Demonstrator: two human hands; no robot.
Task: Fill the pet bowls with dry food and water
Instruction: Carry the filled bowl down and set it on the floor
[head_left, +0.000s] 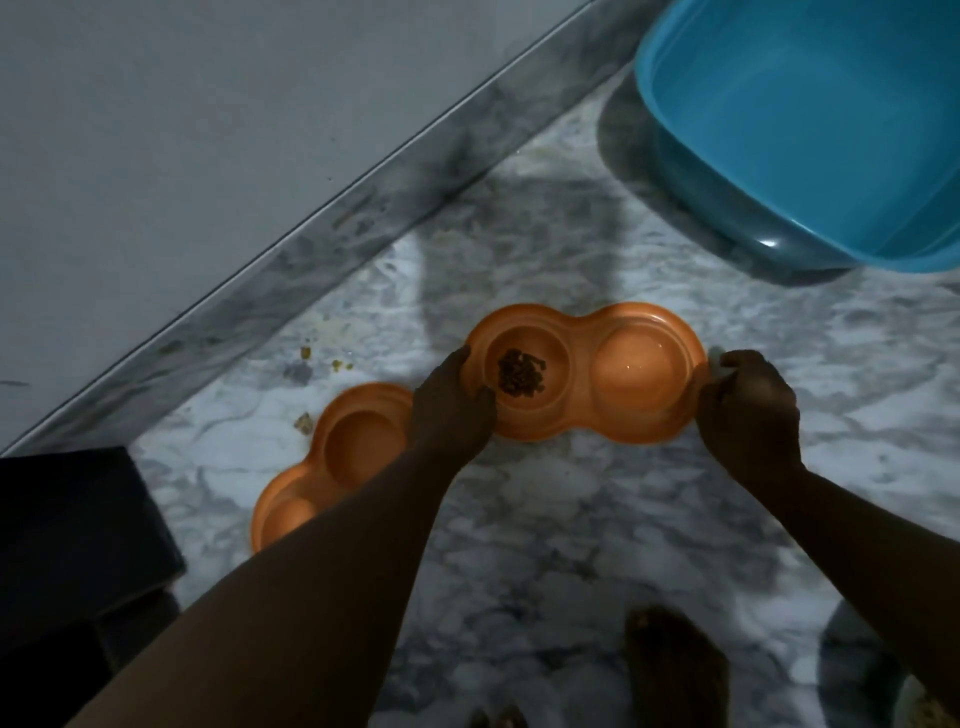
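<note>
Head view: my left hand (451, 408) and right hand (745, 402) each curl closed on an end of the orange double pet bowl (584, 371), kibble (521, 374) in its left cup, water (641, 371) in the right. A second orange double bowl (332, 462) lies empty on the marble floor (545, 519) just left, a blue basin (810, 119) near the wall (182, 130).

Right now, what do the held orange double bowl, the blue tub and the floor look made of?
Orange double bowl: likely moulded plastic, smooth semi-gloss, with rounded one-piece wells. Blue tub: likely plastic too, glossy, with a highlight on its rim. Floor: grey-white veined, polished; marble or marble-look tile, cannot tell which.
</note>
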